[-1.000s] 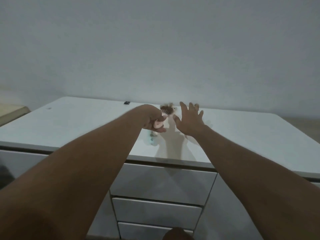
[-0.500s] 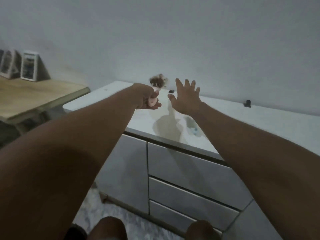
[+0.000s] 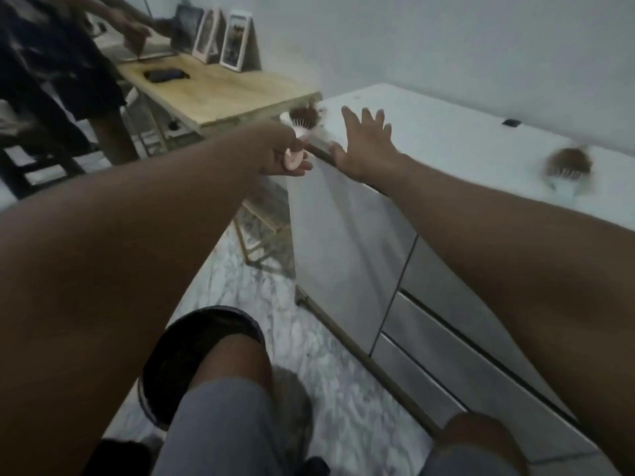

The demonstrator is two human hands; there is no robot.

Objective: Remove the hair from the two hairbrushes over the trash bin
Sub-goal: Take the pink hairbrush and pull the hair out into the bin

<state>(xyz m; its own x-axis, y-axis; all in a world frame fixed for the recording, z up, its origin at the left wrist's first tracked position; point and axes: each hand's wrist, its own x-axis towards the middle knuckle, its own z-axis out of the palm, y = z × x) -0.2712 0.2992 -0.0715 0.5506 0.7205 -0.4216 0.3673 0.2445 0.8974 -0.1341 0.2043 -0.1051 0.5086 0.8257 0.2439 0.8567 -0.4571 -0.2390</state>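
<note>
Everything's swung round since a second ago: the head has turned left and down, so a dark round trash bin (image 3: 192, 324) now shows low by the knee, and the hands sit at the corner of the white worktop (image 3: 429, 132) instead of mid-top. Left hand (image 3: 280, 156) is clenched round the pink handle of the first hairbrush (image 3: 304, 121), its bristles clogged with brown hair. Right hand (image 3: 364, 142) is spread flat and holds nothing, just beside it. I'd call this the carry step, nothing plucked yet. Next move needs that brush brought back and down over the bin, which sits well short of it, then the free fingers pinching the clump. Second hairbrush (image 3: 568, 164) lies blurred on the worktop to the right, also full of hair. Further off, a wooden worktop (image 3: 220, 87) with photo frames (image 3: 237, 39) and another person (image 3: 51, 63) crowd the left side.
</note>
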